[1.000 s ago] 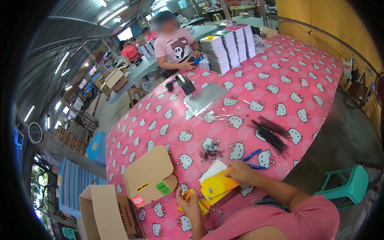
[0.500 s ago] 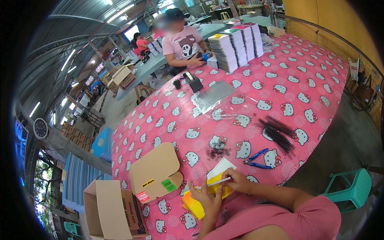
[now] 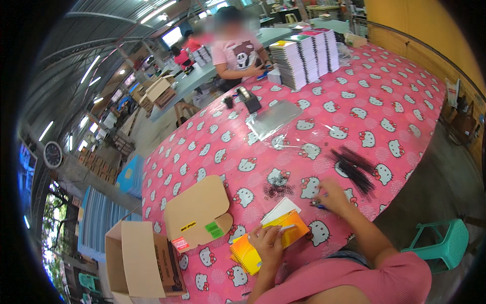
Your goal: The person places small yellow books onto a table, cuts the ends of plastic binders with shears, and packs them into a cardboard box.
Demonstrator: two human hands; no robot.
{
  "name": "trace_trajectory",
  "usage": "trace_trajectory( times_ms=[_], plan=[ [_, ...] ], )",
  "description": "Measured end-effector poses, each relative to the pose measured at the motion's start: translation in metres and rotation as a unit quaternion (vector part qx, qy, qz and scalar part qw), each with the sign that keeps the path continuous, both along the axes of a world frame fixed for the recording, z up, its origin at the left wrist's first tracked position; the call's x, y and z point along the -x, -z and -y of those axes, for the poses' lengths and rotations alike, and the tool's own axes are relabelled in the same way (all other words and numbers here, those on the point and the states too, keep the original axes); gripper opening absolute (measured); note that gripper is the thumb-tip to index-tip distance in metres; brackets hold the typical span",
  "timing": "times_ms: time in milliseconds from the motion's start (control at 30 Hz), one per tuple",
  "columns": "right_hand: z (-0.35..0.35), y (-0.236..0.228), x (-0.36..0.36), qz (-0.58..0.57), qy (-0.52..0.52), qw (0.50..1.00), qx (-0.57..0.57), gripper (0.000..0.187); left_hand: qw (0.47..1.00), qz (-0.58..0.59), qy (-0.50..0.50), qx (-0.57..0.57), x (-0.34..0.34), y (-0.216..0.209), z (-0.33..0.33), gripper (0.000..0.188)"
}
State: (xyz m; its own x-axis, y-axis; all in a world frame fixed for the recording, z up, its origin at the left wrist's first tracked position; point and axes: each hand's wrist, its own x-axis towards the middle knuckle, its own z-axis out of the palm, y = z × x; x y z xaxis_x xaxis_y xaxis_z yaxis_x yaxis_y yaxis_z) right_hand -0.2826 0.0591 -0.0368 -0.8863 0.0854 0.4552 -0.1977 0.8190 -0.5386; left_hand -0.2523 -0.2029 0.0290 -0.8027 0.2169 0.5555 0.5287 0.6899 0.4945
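Observation:
My left hand [image 3: 267, 243] rests on an orange-and-yellow spiral notebook [image 3: 299, 226], fingers bent and pinching a thin white strip [image 3: 287, 228] lying across the cover. More yellow spiral notebooks [image 3: 245, 256] lie beneath it, and a white-paged notebook [image 3: 281, 209] sticks out at its far side. To the right, my right hand [image 3: 332, 196] is over the blue-handled pliers [image 3: 319, 205], which it mostly covers. Motion smears its fingers, so their grip is unclear.
Loose black coils [image 3: 277, 190] and a bundle of longer ones [image 3: 354, 169] lie beyond my hands. Cardboard boxes [image 3: 144, 258] stand at left. Farther off are plastic sheets [image 3: 276, 119], a tape dispenser [image 3: 248, 100], notebook stacks [image 3: 304, 63] and a co-worker [image 3: 240, 58]. A green stool [image 3: 443, 240] stands right.
My right hand has left the white strip and moved right, over the pliers. The left hand stays at the notebook with the strip, its fingers now lower over the cover.

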Motion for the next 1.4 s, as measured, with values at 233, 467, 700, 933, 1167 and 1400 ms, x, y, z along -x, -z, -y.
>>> trace_trajectory(
  times_ms=[233, 467, 700, 933, 1167, 1400],
  plan=[
    [-0.050, -0.004, 0.022, 0.118, 0.248, 0.956, -0.106, 0.042, 1.000, 0.023, -0.014, -0.009, -0.002, 0.005, 0.000, 0.013],
    [-0.053, -0.017, 0.024, 0.078, 0.271, 0.950, -0.133, 0.036, 0.999, 0.034, -0.014, -0.023, -0.005, 0.003, 0.003, 0.013],
    [-0.088, 0.001, 0.040, 0.107, 0.247, 0.945, -0.187, 0.027, 1.000, 0.012, -0.005, -0.016, -0.002, -0.001, -0.005, 0.013],
    [-0.083, -0.011, 0.042, 0.154, 0.228, 0.948, -0.160, 0.024, 0.999, -0.011, -0.018, -0.025, -0.004, -0.005, -0.002, 0.013],
    [-0.082, -0.015, 0.032, 0.102, 0.231, 0.964, -0.082, 0.022, 0.999, 0.039, -0.012, -0.021, -0.006, -0.001, -0.003, 0.010],
    [-0.074, -0.014, 0.043, 0.117, 0.210, 0.965, -0.105, 0.015, 0.999, 0.039, -0.015, -0.019, 0.000, 0.006, 0.003, 0.010]
  ],
)
